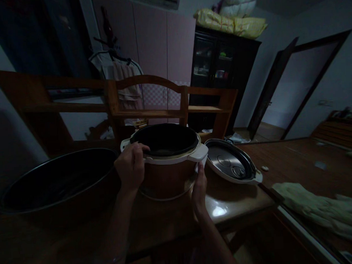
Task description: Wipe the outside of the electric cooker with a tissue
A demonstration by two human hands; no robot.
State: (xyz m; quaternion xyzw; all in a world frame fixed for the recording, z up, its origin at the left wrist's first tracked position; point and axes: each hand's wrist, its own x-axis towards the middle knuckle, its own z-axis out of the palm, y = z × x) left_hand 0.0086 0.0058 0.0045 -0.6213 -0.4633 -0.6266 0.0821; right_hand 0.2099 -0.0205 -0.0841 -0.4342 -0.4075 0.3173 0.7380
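Note:
An electric cooker (pixel 166 179) with a reddish-brown body, white rim and side handles stands upright on the wooden table. A dark inner pot (pixel 167 140) sits in it. My left hand (pixel 131 163) is closed over the rim at the front left, fingers curled toward the inside. Low on the right side, below the handle, my right hand (pixel 199 189) presses a white cloth or tissue (pixel 204 162) against the body; its fingers are partly hidden. Beside it on the right, the lid (pixel 228 161) lies with its metal inner face up.
A large dark basin (pixel 58 184) stands at the left of the table (pixel 168 222). Behind the cooker rises a wooden rack (pixel 150 81). At the right, pale green fabric (pixel 319 203) lies below a brown floor. The room is dim.

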